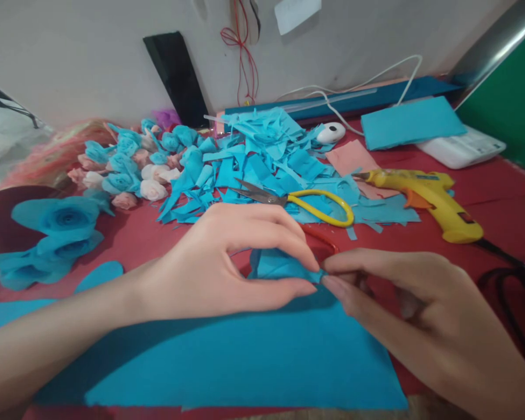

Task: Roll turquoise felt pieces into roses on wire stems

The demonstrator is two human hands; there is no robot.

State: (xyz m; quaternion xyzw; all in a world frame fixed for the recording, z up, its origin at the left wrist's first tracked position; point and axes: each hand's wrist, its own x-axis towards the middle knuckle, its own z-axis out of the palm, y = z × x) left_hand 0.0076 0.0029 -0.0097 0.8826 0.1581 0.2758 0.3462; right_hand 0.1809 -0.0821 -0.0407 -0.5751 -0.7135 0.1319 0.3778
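Note:
Between my two hands is a small blue paper flower (284, 265), its narrow gathered end pointing right. My left hand (236, 256) curves around it, with thumb and fingertips pinching close to that end. Thumb and forefinger of my right hand (402, 303) pinch the very tip. The flower's far side is partly hidden by my left hand. Below both hands lies a large blue paper sheet (245, 356). Just beyond my fingers, scissors (289, 199) with one yellow and one red handle loop rest against blue paper scraps (262, 157).
On the right lies a yellow glue gun (437, 198) with a black cord. Behind it, a blue paper stack (413, 122) rests on a white device (464, 149). Small blue and pink paper roses (126, 163) are piled at the left, behind larger blue flowers (56, 233). Red cloth (157, 239) covers the table.

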